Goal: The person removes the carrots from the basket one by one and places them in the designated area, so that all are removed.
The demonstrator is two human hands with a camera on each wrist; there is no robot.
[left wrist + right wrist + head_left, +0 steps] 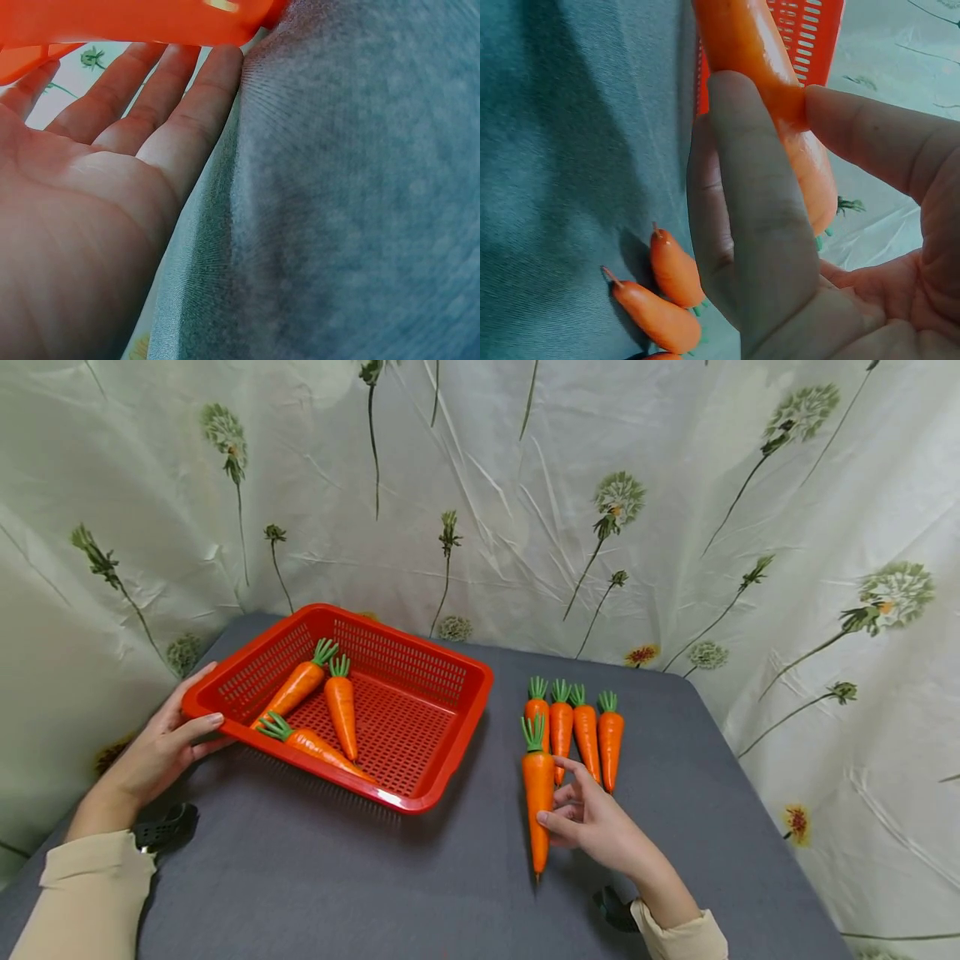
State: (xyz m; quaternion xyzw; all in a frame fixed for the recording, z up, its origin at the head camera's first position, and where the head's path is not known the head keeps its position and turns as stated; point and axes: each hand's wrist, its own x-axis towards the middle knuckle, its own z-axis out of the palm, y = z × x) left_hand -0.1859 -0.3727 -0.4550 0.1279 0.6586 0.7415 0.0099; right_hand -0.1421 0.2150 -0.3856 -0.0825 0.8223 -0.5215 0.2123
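My right hand [592, 822] pinches an orange carrot [537, 802] with green stalks between thumb and fingertips, its stalks pointing away from me and its tip toward me. The right wrist view shows the fingers [757, 187] on one side of this carrot [742, 37] and the thumb on the other. My left hand [168, 743] holds the near left corner of a red plastic basket [450, 777], thumb at the rim and fingers along its outer side. In the left wrist view, the left fingertips [221, 64] meet the basket's red edge [127, 22]. Three carrots lie inside the basket.
Several more carrots [585, 735] lie in a row on the grey tabletop [360, 885], just beyond my right hand, stalks toward the back. A pale curtain [495, 510] with a dandelion print hangs along the back and sides of the table.
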